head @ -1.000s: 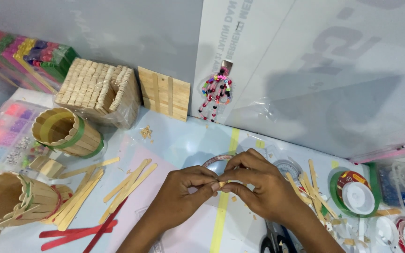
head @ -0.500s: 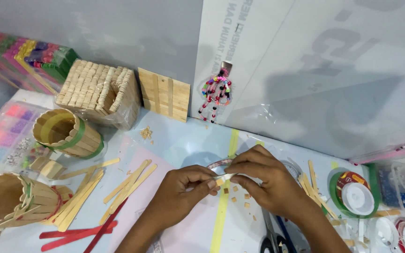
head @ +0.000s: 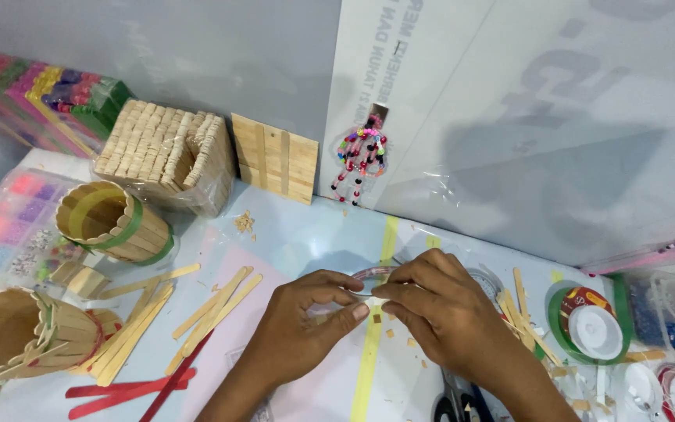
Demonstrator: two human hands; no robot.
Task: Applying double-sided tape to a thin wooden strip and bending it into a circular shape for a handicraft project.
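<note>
Near edge: scissors (head: 455,406) lie below the right hand (head: 451,316). Left hand (head: 306,328) and right hand meet at centre, fingertips pinched together on a small wooden piece (head: 374,300) above the yellow tape strip (head: 369,367). Left: loose craft sticks (head: 212,312), red sticks (head: 130,388). Right: thread spool (head: 594,332). Far: stick-built cup (head: 111,223), stick box (head: 167,156), beaded hanging (head: 359,156).

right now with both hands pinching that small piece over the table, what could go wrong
1. The small piece is pinched only at the fingertips of the left hand and right hand; it might slip and get lost among the wood chips below.
2. The scissors lie beside the right wrist; drawing the hand back could catch them.
3. The loose craft sticks near the left forearm could be swept aside.
</note>
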